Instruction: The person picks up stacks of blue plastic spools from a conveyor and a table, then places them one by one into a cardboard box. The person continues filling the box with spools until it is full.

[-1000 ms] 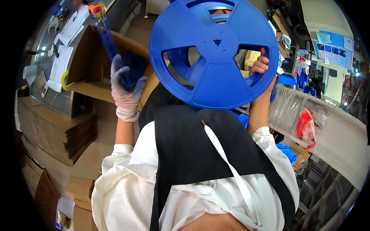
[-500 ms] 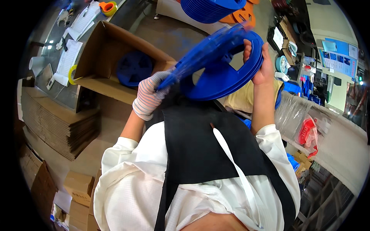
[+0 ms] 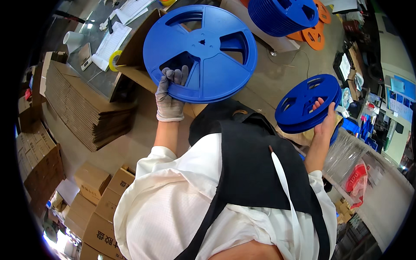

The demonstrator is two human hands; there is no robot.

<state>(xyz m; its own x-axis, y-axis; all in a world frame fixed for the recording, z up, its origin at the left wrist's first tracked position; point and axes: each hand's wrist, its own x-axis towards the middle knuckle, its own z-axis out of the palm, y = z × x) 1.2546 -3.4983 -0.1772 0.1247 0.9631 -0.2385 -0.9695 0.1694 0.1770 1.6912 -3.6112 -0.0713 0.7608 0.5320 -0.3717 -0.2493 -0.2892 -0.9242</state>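
My left hand, in a striped work glove, grips a large blue plastic reel by its lower left rim, fingers through a cutout. More than one disc seems stacked in it, and its face with the centre hole turns toward me. On the right, my bare right hand holds another set of blue reels by the right edge, tilted, with fingers in a cutout. The two sets are apart. Behind the left reel stands an open cardboard box, its inside mostly hidden.
A tall stack of blue reels stands at the top, with orange reels beside it. Flattened cardboard is piled at left, above closed cartons. A dark table holds papers and tape. A plastic-wrapped surface lies at right.
The blue reels, close together before, are now parted. My left hand has raised its reel in front of the box; my right hand has moved right and lower with the others. The view has shifted.
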